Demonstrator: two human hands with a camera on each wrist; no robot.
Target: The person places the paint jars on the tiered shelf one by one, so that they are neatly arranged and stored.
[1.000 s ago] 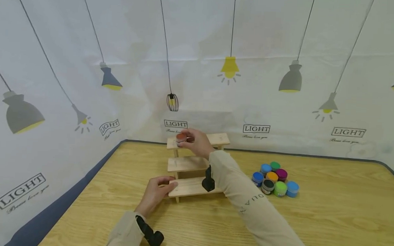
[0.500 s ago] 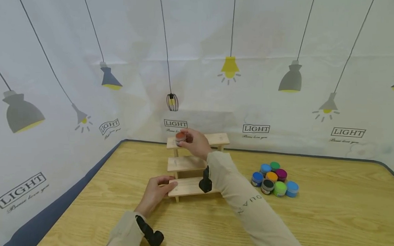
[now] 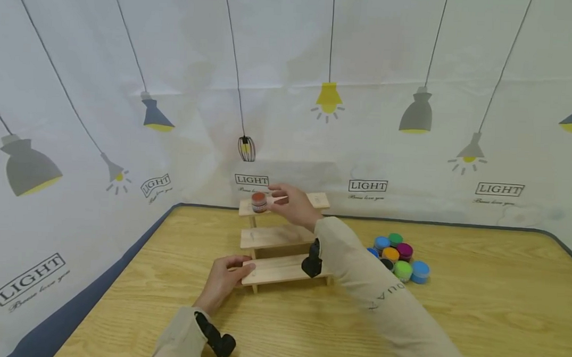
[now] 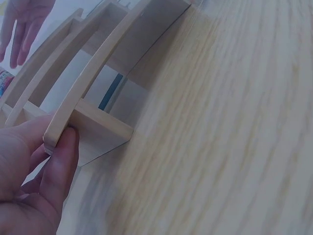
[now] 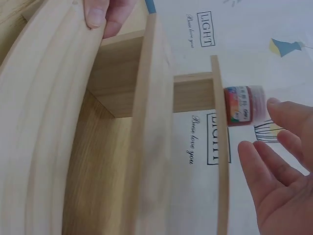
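Note:
A small paint jar with a reddish-orange lid [image 3: 259, 202] stands on the left end of the top tier of a three-tier wooden stand [image 3: 282, 269]. Just right of the jar is my right hand [image 3: 294, 205]. In the right wrist view, its fingers are spread and a gap separates them from the jar [image 5: 239, 105]. My left hand [image 3: 224, 282] pinches the left end of the lowest tier. The left wrist view has the thumb above and fingers [image 4: 61, 164] beneath that board [image 4: 93, 73].
A cluster of paint jars with blue, green, purple, orange and black lids [image 3: 403, 270] stands on the wooden table [image 3: 477, 293] right of the stand, partly behind the right sleeve [image 3: 382, 289]. A cloth wall printed with lamps [image 3: 288, 120] rises behind the table's back edge.
My right hand has let go of the orange-lidded jar and drawn back to the right. The jar stays on the top tier. My left hand keeps its hold; the head view has shifted slightly.

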